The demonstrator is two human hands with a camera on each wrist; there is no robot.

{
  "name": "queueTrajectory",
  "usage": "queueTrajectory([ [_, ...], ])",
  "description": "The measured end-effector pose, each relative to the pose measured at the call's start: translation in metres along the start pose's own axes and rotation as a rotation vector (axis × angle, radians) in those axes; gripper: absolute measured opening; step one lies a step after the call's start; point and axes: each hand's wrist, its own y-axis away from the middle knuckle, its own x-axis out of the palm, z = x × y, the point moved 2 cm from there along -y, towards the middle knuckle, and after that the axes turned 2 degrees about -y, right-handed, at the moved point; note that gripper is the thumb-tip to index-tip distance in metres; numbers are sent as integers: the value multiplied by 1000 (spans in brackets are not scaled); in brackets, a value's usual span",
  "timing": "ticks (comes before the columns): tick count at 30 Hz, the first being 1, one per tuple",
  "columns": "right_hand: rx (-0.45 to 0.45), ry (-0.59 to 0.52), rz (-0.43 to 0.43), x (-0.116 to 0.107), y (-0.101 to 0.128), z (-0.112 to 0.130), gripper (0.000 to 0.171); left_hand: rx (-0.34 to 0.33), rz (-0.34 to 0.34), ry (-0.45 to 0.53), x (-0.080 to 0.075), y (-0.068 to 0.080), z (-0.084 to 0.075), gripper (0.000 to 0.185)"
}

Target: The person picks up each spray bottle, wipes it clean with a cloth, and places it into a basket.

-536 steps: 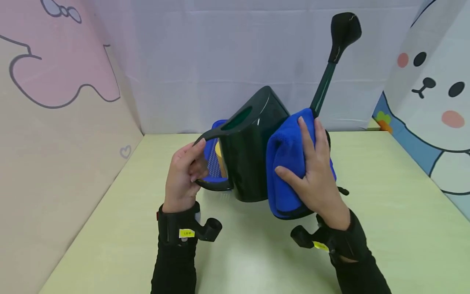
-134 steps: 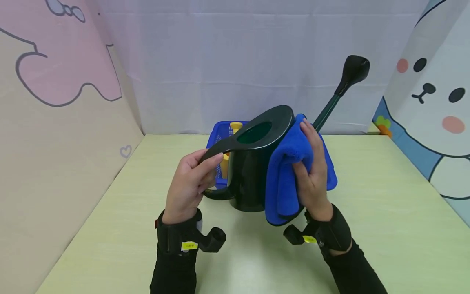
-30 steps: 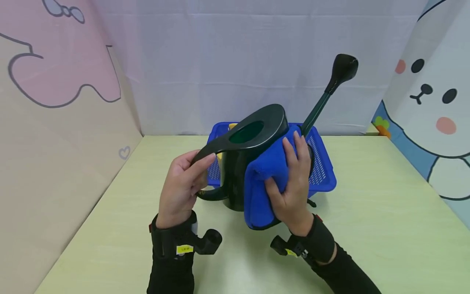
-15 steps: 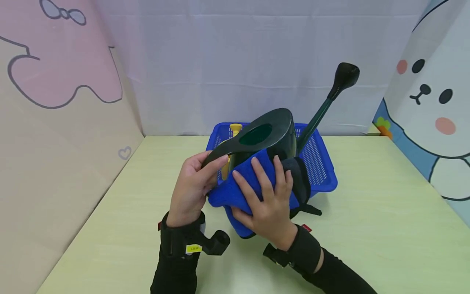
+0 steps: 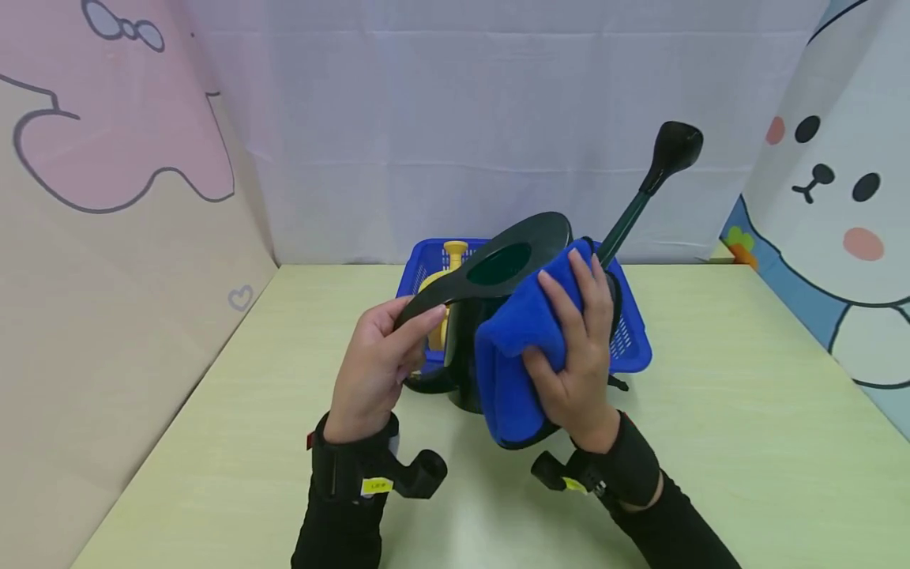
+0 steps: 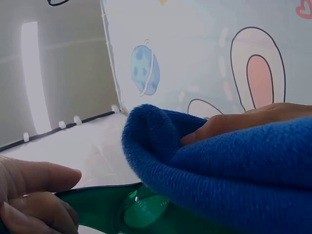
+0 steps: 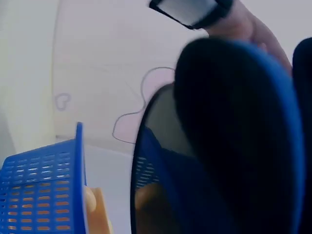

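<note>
the right hand clutches a soft, bunched blue cloth against the side of the watering can on the table. the left hand grips its handle; stiff, smooth plastic, probably light. behind sits a blue basket.

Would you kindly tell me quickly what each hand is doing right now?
Left hand: grips the handle of the watering can.
Right hand: holds the blue cloth against the can's side.
</note>
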Motion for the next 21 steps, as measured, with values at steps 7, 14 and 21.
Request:
queueTrajectory([
  [7,226,-222,11,-12,-11,-17,71,-21,3,-25,-3,7,-2,13],
  [14,241,-162,-5,-9,-6,-15,74,-22,-14,-39,-3,6,-2,12],
  [21,68,78,-16,0,2,1,64,0,-15,-22,-1,5,-1,9],
])
